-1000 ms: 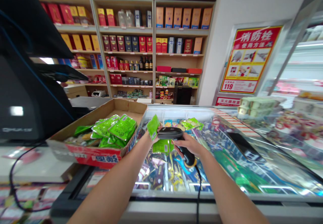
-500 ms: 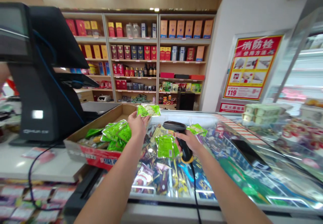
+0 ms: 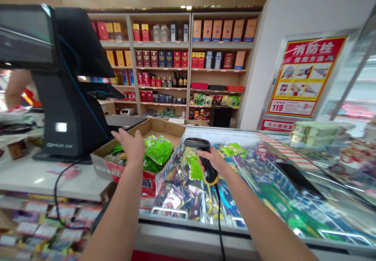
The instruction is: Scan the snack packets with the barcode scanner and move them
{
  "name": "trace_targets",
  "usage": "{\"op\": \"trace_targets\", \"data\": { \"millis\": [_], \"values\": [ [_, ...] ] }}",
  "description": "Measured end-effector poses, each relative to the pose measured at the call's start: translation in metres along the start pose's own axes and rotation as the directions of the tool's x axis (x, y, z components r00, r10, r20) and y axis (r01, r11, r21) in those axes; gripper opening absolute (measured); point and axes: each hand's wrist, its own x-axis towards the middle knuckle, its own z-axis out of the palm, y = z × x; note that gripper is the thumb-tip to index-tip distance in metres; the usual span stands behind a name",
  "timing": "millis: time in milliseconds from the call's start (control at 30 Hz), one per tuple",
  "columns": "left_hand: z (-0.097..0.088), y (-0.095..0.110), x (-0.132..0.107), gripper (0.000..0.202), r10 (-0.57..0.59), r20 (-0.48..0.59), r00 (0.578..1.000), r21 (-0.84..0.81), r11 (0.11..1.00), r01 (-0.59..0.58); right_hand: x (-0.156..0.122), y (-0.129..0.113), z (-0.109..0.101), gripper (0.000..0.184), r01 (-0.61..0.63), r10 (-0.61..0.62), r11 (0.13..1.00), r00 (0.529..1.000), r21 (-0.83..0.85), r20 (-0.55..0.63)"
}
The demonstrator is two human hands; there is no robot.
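My right hand [image 3: 214, 160] grips a black barcode scanner [image 3: 200, 151] by its handle, its head pointing left above a green snack packet [image 3: 194, 166] that lies on the glass freezer lid [image 3: 264, 182]. My left hand [image 3: 129, 146] hovers flat with fingers spread, holding nothing, over a cardboard box [image 3: 133, 174] filled with green snack packets [image 3: 160, 152]. The scanner's cable [image 3: 219, 218] hangs down toward me.
A black register terminal [image 3: 63, 84] stands on the white counter [image 3: 35, 176] to the left, a cable trailing from it. More green packets [image 3: 233, 149] lie farther back on the freezer glass. Shelves of boxed goods [image 3: 176, 57] fill the back wall. Another person's arm [image 3: 14, 86] shows at far left.
My left hand let go of the green packet it held up and moved left over the box, now flat and holding nothing. The right hand stays on the scanner. The view shifted left.
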Motion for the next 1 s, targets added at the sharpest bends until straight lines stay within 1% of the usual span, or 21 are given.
{"op": "trace_targets", "data": {
  "millis": [67, 100, 133, 167, 200, 233, 267, 333, 367, 400, 433, 467, 500, 533, 567, 600, 733, 800, 867, 933, 1000],
  "values": [
    [0.005, 0.016, -0.018, 0.055, 0.091, 0.036, 0.995, -0.002, 0.996, -0.091, -0.001, 0.001, -0.005, 0.032, -0.008, 0.008, 1.0, 1.0, 0.006, -0.018],
    [0.011, 0.024, -0.029, 0.05, 0.143, 0.095, 0.985, -0.044, 0.989, -0.14, -0.001, 0.002, -0.008, 0.032, -0.012, 0.012, 1.0, 1.0, 0.011, -0.029],
    [0.019, 0.03, -0.043, 0.041, 0.188, 0.191, 0.963, -0.088, 0.981, -0.174, -0.002, 0.003, -0.012, 0.032, -0.011, 0.012, 1.0, 0.999, 0.017, -0.042],
    [0.028, 0.035, -0.056, 0.031, 0.213, 0.324, 0.922, -0.116, 0.976, -0.185, -0.002, 0.004, -0.017, 0.031, -0.01, 0.011, 1.0, 0.998, 0.022, -0.056],
    [0.039, 0.038, -0.071, 0.022, 0.205, 0.477, 0.855, -0.111, 0.979, -0.173, -0.003, 0.005, -0.022, 0.031, -0.008, 0.01, 1.0, 0.997, 0.028, -0.074],
    [0.05, 0.038, -0.085, 0.017, 0.168, 0.631, 0.757, -0.068, 0.985, -0.161, -0.005, 0.007, -0.027, 0.031, -0.006, 0.009, 0.999, 0.995, 0.034, -0.096],
    [0.062, 0.037, -0.098, 0.02, 0.111, 0.764, 0.636, -0.003, 0.986, -0.169, -0.006, 0.009, -0.032, 0.031, -0.004, 0.009, 0.999, 0.992, 0.042, -0.123],
    [0.082, 0.031, -0.119, 0.034, 0.001, 0.919, 0.394, 0.1, 0.966, -0.237, -0.009, 0.015, -0.042, 0.03, 0.002, 0.011, 0.998, 0.982, 0.068, -0.186],
    [0.09, 0.027, -0.127, 0.043, -0.038, 0.955, 0.296, 0.126, 0.951, -0.283, -0.01, 0.018, -0.047, 0.03, 0.004, 0.015, 0.996, 0.975, 0.088, -0.22],
    [0.097, 0.023, -0.132, 0.054, -0.067, 0.973, 0.222, 0.139, 0.934, -0.328, -0.011, 0.02, -0.051, 0.03, 0.006, 0.021, 0.994, 0.968, 0.109, -0.251],
    [0.101, 0.018, -0.136, 0.065, -0.09, 0.982, 0.168, 0.148, 0.918, -0.369, -0.011, 0.023, -0.054, 0.03, 0.003, 0.032, 0.992, 0.96, 0.127, -0.277],
    [0.104, 0.013, -0.138, 0.074, -0.107, 0.986, 0.13, 0.151, 0.901, -0.407, -0.012, 0.026, -0.057, 0.03, -0.002, 0.045, 0.99, 0.953, 0.141, -0.301],
    [0.106, 0.007, -0.138, 0.079, -0.118, 0.987, 0.107, 0.153, 0.884, -0.441, -0.011, 0.028, -0.059, 0.029, -0.009, 0.056, 0.989, 0.947, 0.148, -0.317],
    [0.107, 0.002, -0.137, 0.081, -0.125, 0.987, 0.1, 0.158, 0.868, -0.471, -0.011, 0.029, -0.06, 0.029, -0.017, 0.064, 0.989, 0.943, 0.146, -0.328],
    [0.107, -0.003, -0.135, 0.078, -0.127, 0.986, 0.11, 0.164, 0.854, -0.493, -0.011, 0.03, -0.061, 0.029, -0.021, 0.066, 0.99, 0.941, 0.138, -0.332],
    [0.107, -0.007, -0.132, 0.073, -0.12, 0.984, 0.135, 0.172, 0.846, -0.505, -0.01, 0.03, -0.061, 0.029, -0.021, 0.062, 0.992, 0.941, 0.126, -0.332],
    [0.108, -0.021, -0.123, 0.047, -0.06, 0.94, 0.334, 0.194, 0.903, -0.382, -0.01, 0.03, -0.059, 0.03, -0.008, 0.037, 0.995, 0.95, 0.095, -0.309],
    [0.109, -0.025, -0.121, 0.042, -0.084, 0.915, 0.394, 0.175, 0.964, -0.201, -0.01, 0.03, -0.059, 0.03, -0.01, 0.039, 0.995, 0.952, 0.096, -0.303],
    [0.11, -0.025, -0.12, 0.034, -0.168, 0.888, 0.429, 0.144, 0.986, 0.087, -0.01, 0.03, -0.06, 0.03, -0.018, 0.053, 0.993, 0.951, 0.114, -0.305],
    [0.111, -0.024, -0.121, 0.029, -0.272, 0.828, 0.49, 0.065, 0.915, 0.397, -0.01, 0.03, -0.061, 0.029, -0.029, 0.069, 0.991, 0.948, 0.131, -0.311],
    [0.113, -0.024, -0.123, 0.027, -0.353, 0.76, 0.545, -0.025, 0.823, 0.567, -0.011, 0.028, -0.061, 0.029, -0.034, 0.076, 0.99, 0.945, 0.134, -0.318]
  ]
}}
